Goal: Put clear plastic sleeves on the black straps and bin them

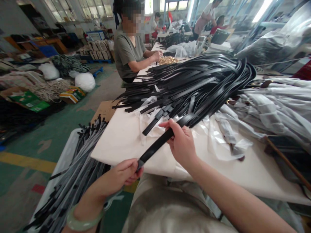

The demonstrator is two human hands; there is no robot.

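A black strap (155,147) runs slantwise between my hands over the near edge of the pale table (109,142). My left hand (127,173) is closed round its lower end, where a grey piece shows at the tip. Farther up, my right hand (181,140) pinches the same strap between thumb and fingers. Beyond my right hand the strap curves back toward a large heap of black straps (194,76) on the table. Several short strap ends and thin clear plastic strips (143,136) lie just left of my right hand.
A white bin (64,158) of wrapped straps stands on the floor at left. Plastic-wrapped straps (272,103) and a dark tray-like object (286,155) lie at right. A person (131,51) sits across the table near gold-coloured pieces (168,60). Cartons and white bundles sit farther left.
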